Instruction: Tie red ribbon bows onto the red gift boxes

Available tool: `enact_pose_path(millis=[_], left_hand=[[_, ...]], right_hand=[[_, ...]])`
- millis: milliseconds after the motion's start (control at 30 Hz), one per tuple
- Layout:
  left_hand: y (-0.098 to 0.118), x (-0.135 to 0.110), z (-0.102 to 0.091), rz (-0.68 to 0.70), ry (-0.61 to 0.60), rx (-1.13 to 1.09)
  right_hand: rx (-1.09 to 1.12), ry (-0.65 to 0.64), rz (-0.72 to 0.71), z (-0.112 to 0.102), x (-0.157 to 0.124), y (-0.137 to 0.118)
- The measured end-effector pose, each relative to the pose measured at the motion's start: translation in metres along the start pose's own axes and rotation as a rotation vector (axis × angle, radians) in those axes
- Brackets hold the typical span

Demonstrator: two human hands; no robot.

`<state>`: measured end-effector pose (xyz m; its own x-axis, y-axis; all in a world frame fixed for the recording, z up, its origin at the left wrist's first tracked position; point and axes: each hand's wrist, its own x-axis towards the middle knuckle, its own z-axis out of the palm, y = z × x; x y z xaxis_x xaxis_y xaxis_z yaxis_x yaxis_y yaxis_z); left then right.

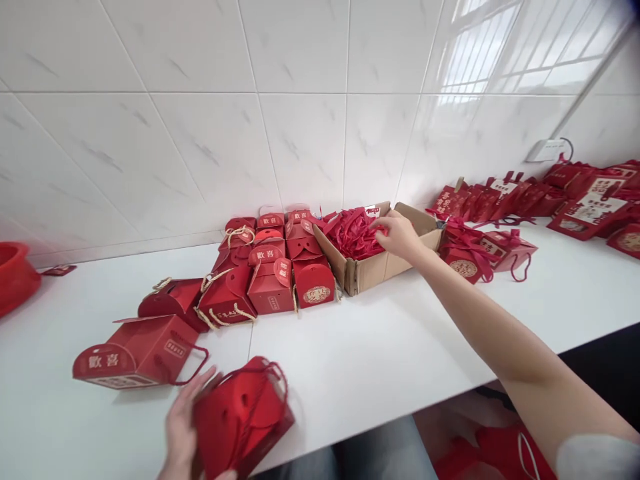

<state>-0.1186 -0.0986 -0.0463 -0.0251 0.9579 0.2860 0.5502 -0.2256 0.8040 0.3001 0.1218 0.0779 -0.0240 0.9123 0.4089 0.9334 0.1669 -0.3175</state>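
Note:
My left hand (183, 423) grips a red gift box (240, 420) by its side, near the front edge of the table. Dark red cord handles lie over that box's folded lid. Farther off, my right hand (397, 233) is over the right part of an open cardboard box (380, 270). Its fingers are curled together at the edge of a heap of red ribbons (353, 233); whatever sits between the fingertips is too small to make out. A red gift box with a raised flap (145, 353) lies left of my left hand.
Several red gift boxes (273, 283) stand packed together left of the cardboard box. More beribboned boxes (505, 250) and red packages (595, 200) line the right side by the tiled wall (300, 147). A red basin (17, 277) is at the far left. Red bags (505, 450) are below the table.

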Motion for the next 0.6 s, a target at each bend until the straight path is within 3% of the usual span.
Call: enact_pose_path(millis=[133, 233, 367, 600], left_hand=[[0.035, 0.022, 0.057, -0.069, -0.138, -0.281], [0.058, 0.026, 0.083, -0.132, -0.174, -0.441], [0.07, 0.024, 0.096, -0.198, -0.183, -0.535], [0.064, 0.036, 0.102, -0.22, -0.27, -0.516]], right_hand=[[-0.067, -0.121, 0.045, 0.018, 0.03, -0.003], [-0.116, -0.164, 0.105, 0.021, 0.04, 0.001], [-0.085, -0.1, 0.096, 0.005, 0.044, 0.009], [0.07, 0.105, 0.05, -0.046, 0.052, 0.012]])
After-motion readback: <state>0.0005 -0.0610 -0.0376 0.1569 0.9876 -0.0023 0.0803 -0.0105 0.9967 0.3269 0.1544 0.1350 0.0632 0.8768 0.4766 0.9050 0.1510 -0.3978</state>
